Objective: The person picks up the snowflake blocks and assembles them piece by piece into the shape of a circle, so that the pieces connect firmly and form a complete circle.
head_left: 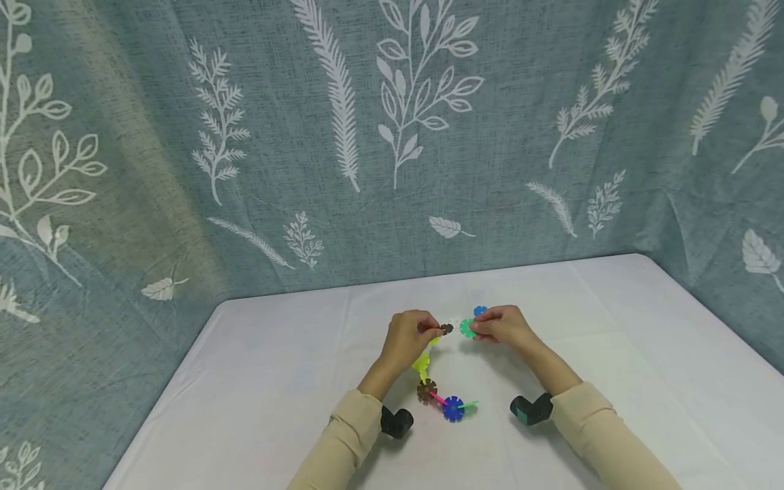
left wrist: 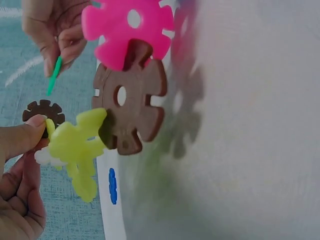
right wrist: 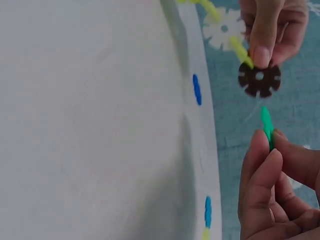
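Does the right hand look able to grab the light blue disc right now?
Probably not straight away: the light blue disc is close by, but the right hand already pinches a green disc.

Your left hand (head_left: 405,338): pinching, thumb to fingers. Your right hand (head_left: 505,325): likewise. Your arms (head_left: 339,439): extended forward, angled inward.

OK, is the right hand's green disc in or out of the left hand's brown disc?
Out: the right wrist view shows a gap between the green disc and the brown disc.
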`<state>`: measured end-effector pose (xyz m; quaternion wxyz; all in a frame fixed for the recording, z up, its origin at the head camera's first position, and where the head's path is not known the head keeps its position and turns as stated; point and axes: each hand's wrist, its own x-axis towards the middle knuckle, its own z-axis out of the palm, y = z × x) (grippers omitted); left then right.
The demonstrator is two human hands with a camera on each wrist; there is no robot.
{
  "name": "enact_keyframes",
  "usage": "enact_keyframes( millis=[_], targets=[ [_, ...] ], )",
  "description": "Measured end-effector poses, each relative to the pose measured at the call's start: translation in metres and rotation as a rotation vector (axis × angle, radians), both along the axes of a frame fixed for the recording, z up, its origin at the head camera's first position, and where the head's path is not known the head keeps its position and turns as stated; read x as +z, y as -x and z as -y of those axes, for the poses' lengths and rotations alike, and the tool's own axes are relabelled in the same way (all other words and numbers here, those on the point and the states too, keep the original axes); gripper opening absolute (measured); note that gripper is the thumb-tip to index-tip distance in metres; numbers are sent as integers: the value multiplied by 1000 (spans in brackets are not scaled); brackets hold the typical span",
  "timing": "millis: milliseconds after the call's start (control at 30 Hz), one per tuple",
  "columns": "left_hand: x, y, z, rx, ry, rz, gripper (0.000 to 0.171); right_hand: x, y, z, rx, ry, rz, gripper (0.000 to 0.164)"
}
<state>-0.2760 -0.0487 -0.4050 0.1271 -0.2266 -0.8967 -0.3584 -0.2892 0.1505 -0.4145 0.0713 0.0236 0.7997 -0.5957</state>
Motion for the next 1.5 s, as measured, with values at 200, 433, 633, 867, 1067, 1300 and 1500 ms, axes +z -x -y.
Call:
enact_keyframes(
  millis=[200,433,633,867,1067,1300,1500],
  targets=[
    [-4,1,-3,-3,7,-11,7,4,-2,7,11,49,5,28],
    [-5,-1,-4,-3,14,-75,7,11,-5,11,30,9,-10,21],
    [-5,-6,-8,-13,60,-220,7,15,-5,13,70,44,-34,18],
    [-7,-8,-7,-10,95,-248,7,13,-6,16,85,52,-7,19],
    [-7,-7,-1,-25,51,-190,7,14,-5,18,94,47,17,22],
    [-11,-6,1,-69,34,-126,7,9,-4,18,99,43,63,23],
    [-10,-6,1,-68,13,-70,6,9,-4,16,105,48,72,23]
  ],
)
